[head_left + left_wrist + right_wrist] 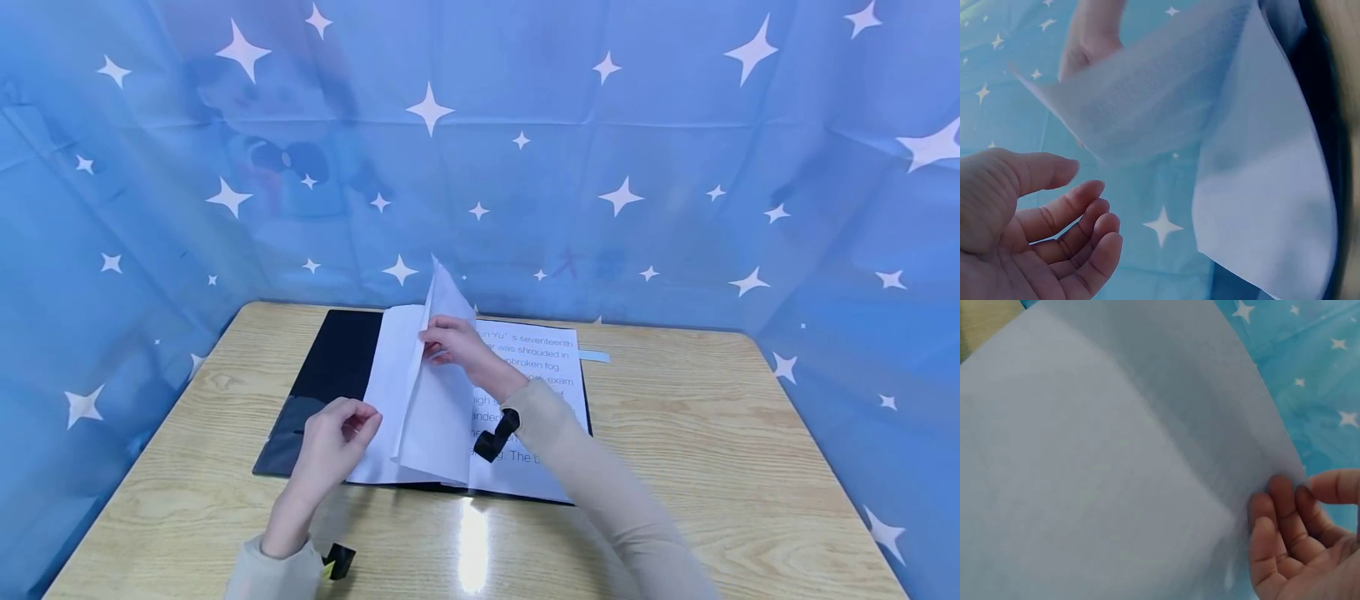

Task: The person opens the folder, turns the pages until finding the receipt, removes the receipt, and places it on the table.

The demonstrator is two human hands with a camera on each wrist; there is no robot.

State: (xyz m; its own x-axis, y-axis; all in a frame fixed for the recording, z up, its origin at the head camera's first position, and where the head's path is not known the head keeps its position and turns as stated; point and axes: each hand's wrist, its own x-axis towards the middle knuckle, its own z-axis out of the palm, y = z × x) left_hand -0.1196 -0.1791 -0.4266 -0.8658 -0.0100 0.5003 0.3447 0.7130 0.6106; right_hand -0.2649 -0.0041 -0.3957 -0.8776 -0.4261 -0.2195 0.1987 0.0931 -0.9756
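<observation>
An open black folder (326, 367) of white paper sheets lies on the table. My right hand (459, 343) pinches the outer edge of one raised page (442, 417), which stands up and curves over the middle. In the right wrist view, thumb and fingertips (1282, 487) meet at that page's edge. Large print shows on the right-hand page (528, 408), partly hidden by my right arm. My left hand (336, 435) hovers over the left side near the left-hand page (386, 367). Its fingers are loosely bent, apart from the thumb and holding nothing in the left wrist view.
A pale blue tab (594, 356) sticks out past the folder's right edge. The wooden table (720, 433) reaches back to a blue curtain (525, 225) with white stars. Small black devices sit on both wrists.
</observation>
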